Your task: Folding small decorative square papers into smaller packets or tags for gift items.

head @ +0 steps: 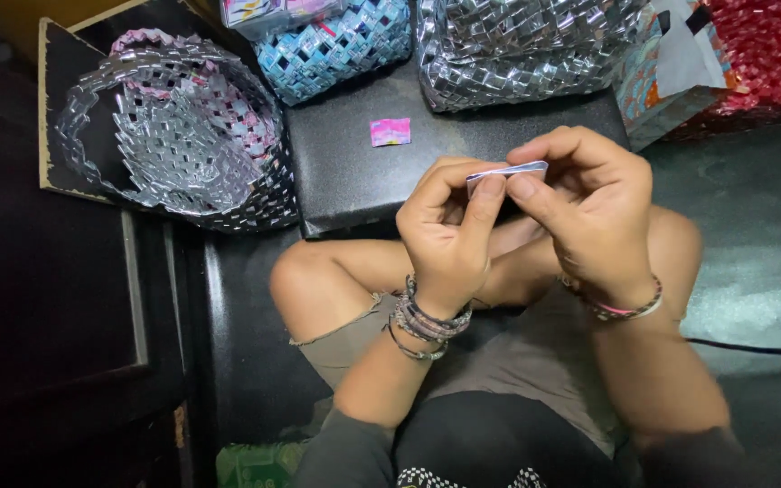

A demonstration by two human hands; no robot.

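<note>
Two hands met over the person's lap, both pinching one small folded strip of silvery-white foil paper. The left hand closed its thumb and forefinger on the strip's left end, with the other fingers curled in behind; the right hand pressed its thumb and forefinger onto the right end, fingers bent over the top. The strip lay nearly level between the fingertips, held in the air just in front of the near edge of a black, glossy, box-like counter.

On that counter, a little beyond the hands, lay a small pink and blue folded paper square, apart from everything else. At its left stood an open woven basket of silver and pink foil strips (its handle arched over the top). At the far edge sat a blue woven foil basket and a larger silver woven foil basket; a red woven piece showed in the upper right corner. Beaded and banded bracelets ringed both wrists.
</note>
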